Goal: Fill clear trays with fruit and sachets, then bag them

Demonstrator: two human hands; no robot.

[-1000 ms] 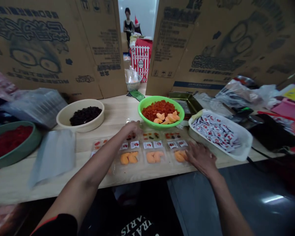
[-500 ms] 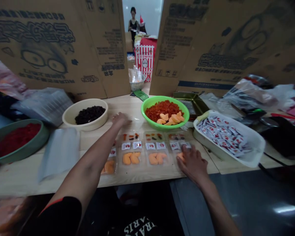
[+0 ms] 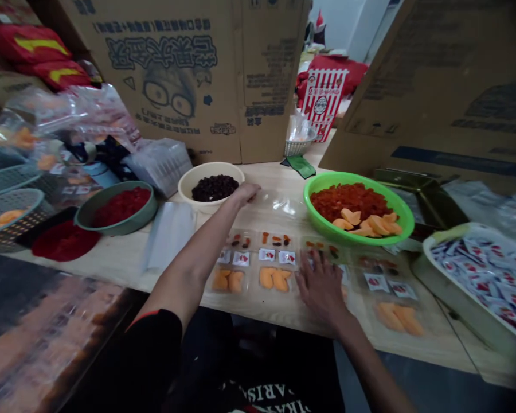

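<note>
My left hand [image 3: 247,194] is beside the cream bowl [image 3: 184,195] of dark dried fruit, its fingers curled at the edge of a clear plastic sheet or lid [image 3: 284,205]. What lies inside those fingers is hidden. My right hand [image 3: 324,288] rests with fingers spread over a clear tray, covering much of it. To its left, another tray holds small fruit pieces, white sachets [image 3: 277,256] and orange slices [image 3: 274,279]. One more filled tray lies further left, partly behind my left arm. At the right is a tray with orange slices [image 3: 399,318] and sachets.
A green bowl [image 3: 406,225] of red-orange dried fruit and orange slices stands behind the trays. A white tub [image 3: 430,261] of sachets is at right. Left are stacked clear trays [image 3: 161,163], a grey-green bowl [image 3: 116,228] of red fruit and baskets. Cardboard boxes [image 3: 262,74] wall the back.
The view has turned left, so things sit further right. My right hand has moved left from the rightmost tray to the one beside it. My left hand stays near the cream bowl.
</note>
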